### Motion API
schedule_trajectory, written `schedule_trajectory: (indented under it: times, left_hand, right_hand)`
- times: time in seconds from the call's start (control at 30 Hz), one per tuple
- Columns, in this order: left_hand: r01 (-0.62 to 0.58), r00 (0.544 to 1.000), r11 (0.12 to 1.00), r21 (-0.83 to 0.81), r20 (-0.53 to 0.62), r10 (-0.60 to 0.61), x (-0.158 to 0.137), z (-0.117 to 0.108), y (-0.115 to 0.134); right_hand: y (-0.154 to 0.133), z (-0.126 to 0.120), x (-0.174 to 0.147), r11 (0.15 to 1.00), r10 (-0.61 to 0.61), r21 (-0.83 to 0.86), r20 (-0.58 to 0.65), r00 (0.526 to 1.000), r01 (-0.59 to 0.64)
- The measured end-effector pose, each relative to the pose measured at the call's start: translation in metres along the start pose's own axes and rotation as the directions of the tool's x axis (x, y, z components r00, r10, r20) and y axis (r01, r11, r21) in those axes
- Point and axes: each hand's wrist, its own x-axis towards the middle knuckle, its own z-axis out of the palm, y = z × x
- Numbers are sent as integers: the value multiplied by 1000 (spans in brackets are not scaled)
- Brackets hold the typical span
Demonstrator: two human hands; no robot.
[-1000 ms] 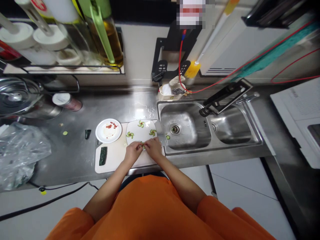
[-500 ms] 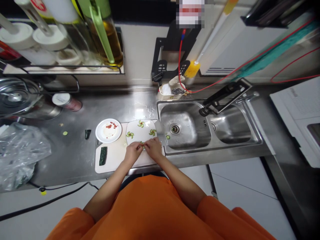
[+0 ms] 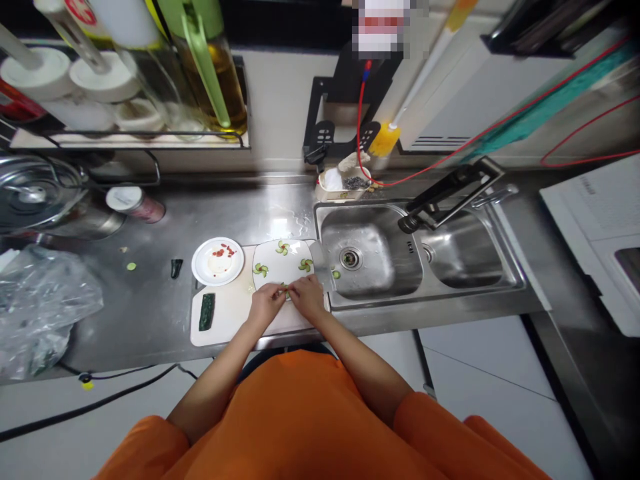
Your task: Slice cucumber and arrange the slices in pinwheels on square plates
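Observation:
My left hand point(image 3: 267, 303) and my right hand point(image 3: 307, 297) meet over the near edge of a white square plate point(image 3: 280, 267). Fingertips of both are pinched together on a small cucumber slice point(image 3: 286, 288), partly hidden by the fingers. Three pinwheels of curved green cucumber slices lie on the plate, at the far edge point(image 3: 283, 248), left point(image 3: 260, 269) and right point(image 3: 305, 265). Beneath the plate is a white cutting board point(image 3: 230, 320), with a dark green cucumber piece point(image 3: 207, 312) on its left part. A round white plate point(image 3: 200, 267) holds small red bits point(image 3: 226, 251).
A broad blade point(image 3: 323, 260) lies right of the plate, beside the double steel sink point(image 3: 370, 233). A black faucet point(image 3: 430, 200) reaches over it. On the left are a cucumber end point(image 3: 176, 268), a canister point(image 3: 135, 203), a plastic bag point(image 3: 45, 300) and a lidded pot point(image 3: 45, 193).
Both hands stay at the same spot on the plate's near edge, with only slight finger movement. The view has shifted by a hair; the things on the counter lie as before.

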Motion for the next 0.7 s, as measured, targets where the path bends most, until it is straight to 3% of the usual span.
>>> schedule_trajectory:
  times: [0.7]
  left_hand:
    - [6, 1000, 1000, -12, 20, -6, 1, -2, 0]
  right_hand:
    - [1, 1, 2, 1000, -10, -8, -1, 1000, 10]
